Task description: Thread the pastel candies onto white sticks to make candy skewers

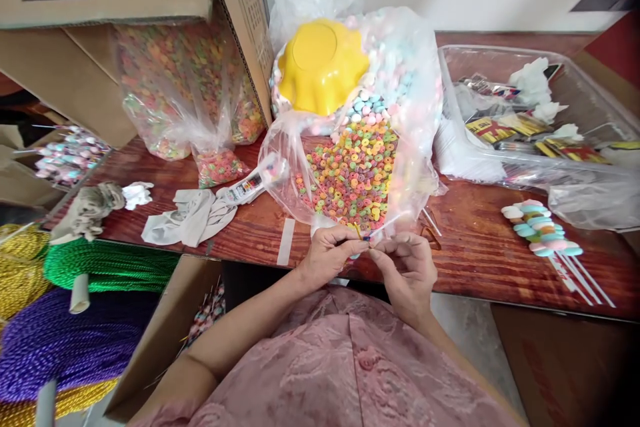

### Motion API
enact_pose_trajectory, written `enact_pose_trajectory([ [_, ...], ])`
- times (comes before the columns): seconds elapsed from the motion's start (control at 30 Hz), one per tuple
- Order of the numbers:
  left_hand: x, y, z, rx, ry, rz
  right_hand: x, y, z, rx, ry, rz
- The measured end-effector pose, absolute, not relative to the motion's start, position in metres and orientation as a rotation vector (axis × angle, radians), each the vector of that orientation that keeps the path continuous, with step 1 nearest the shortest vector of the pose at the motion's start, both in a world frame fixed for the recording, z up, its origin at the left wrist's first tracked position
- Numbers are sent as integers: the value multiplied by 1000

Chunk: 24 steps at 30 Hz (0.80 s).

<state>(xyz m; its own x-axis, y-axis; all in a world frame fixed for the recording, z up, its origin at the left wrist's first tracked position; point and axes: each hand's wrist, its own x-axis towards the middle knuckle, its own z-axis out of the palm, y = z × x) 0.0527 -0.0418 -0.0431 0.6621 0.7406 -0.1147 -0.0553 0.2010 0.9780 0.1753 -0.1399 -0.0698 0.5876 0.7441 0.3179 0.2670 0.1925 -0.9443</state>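
My left hand (327,255) and my right hand (407,265) meet at the table's near edge, both with fingers pinched together. Between the fingertips is a small colourful candy ring on a thin stick (364,237), mostly hidden. Just beyond them lies an open clear plastic bag (415,167) filled with multicoloured candy rings (353,177) and pastel candies (385,90). An upturned yellow bowl (320,67) rests on top of the bag.
Finished pastel candy skewers (543,233) lie at right on the wooden table (475,240). A clear tray (595,107) of packets sits far right. A cardboard box (100,0) with bagged candy stands at left, near white gloves (193,217). Spools of green (110,263) and purple cord (70,340) lie lower left.
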Motion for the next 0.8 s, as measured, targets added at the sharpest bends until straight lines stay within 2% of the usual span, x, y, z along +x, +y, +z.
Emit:
enact_pose_trajectory([
  [0.27,69,-37,-24,1618,484,684,204,-131,-57,-1220,-748,923],
  [0.4,74,-33,-20,1706,411,577,231,-127,-48,-1181,-904,1223],
  [0.47,76,-28,-19,1658,382,465,240,-126,-41,-1225,-1079,1235],
  [0.53,75,-22,-18,1553,405,308,245,-127,-32,-1311,-1377,1014],
  [0.6,73,-16,-14,1415,477,128,246,-130,-24,-1328,-1733,567],
  [0.7,69,-8,-5,1252,496,-117,245,-137,-13,-1112,-2085,-64],
  [0.8,66,-5,2,1210,390,-281,243,-139,-4,-860,-2271,-203],
])
